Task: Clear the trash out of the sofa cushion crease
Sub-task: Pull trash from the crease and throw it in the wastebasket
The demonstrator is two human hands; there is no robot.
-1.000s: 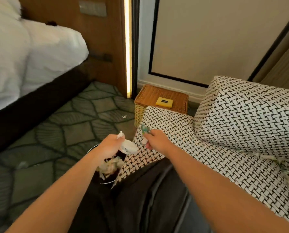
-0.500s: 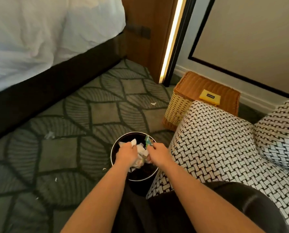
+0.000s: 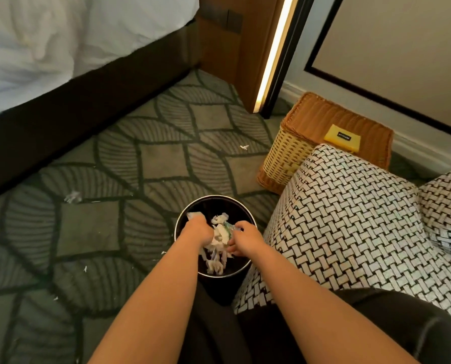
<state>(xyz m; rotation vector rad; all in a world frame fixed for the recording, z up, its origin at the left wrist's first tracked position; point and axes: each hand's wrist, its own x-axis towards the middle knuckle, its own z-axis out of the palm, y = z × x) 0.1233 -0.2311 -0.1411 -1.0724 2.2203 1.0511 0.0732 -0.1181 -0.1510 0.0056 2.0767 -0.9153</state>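
Item 1, trash (image 3: 220,233): crumpled white paper with a green-tinted wrapper scrap. It is bunched between our two hands inside the mouth of the bin, and a few strands hang lower toward the bin's near wall.

Item 2, left hand (image 3: 197,229): over the bin's left half. The fingers are curled down around a wad of the trash, and a white corner pokes out past the knuckles.

Item 3, right hand (image 3: 245,239): over the bin's right half, just beside the wrapper scrap, fingers loosely bent. We cannot tell whether it pinches anything.

Item 4, bin (image 3: 211,204): round and black, standing on the carpet (image 3: 153,158) just beside the sofa's front corner.

Item 5, sofa (image 3: 350,219): black-and-white woven cover, to our right.

Item 6, wicker basket (image 3: 308,119): beyond the sofa, with a yellow card (image 3: 341,137) on its lid.

Item 7, paper scraps (image 3: 244,147): scattered on the carpet, well apart from the bin.
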